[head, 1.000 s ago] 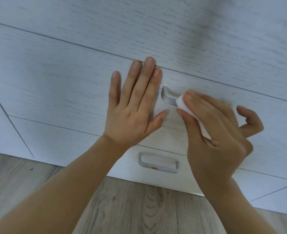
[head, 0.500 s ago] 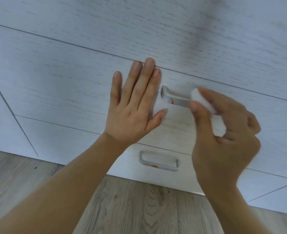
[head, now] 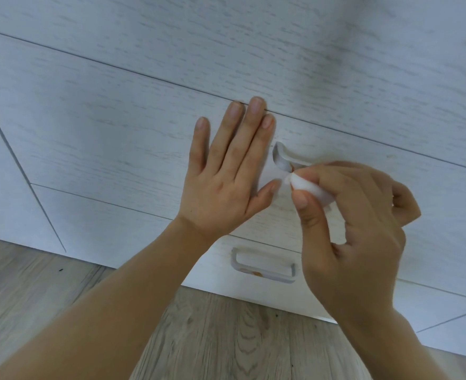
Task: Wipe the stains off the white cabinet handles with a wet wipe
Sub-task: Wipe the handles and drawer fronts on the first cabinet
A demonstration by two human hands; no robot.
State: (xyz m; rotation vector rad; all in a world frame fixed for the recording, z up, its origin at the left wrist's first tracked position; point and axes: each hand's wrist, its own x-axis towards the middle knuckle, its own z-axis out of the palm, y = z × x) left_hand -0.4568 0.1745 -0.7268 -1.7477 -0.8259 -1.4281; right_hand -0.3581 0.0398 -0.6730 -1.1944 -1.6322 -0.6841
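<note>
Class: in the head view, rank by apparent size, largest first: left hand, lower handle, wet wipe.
1. left hand, nearer the camera, so flattered
2. lower handle
3. wet wipe, partly hidden in the right hand

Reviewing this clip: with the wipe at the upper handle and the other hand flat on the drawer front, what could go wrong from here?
1. The right hand pinches a small folded wet wipe at the upper handle; a brownish stain inside the handle's curve could be missed.
2. The lower handle shows an orange-brown stain and might be forgotten.
3. The left hand lies flat on the drawer front; it may leave marks there.
</note>
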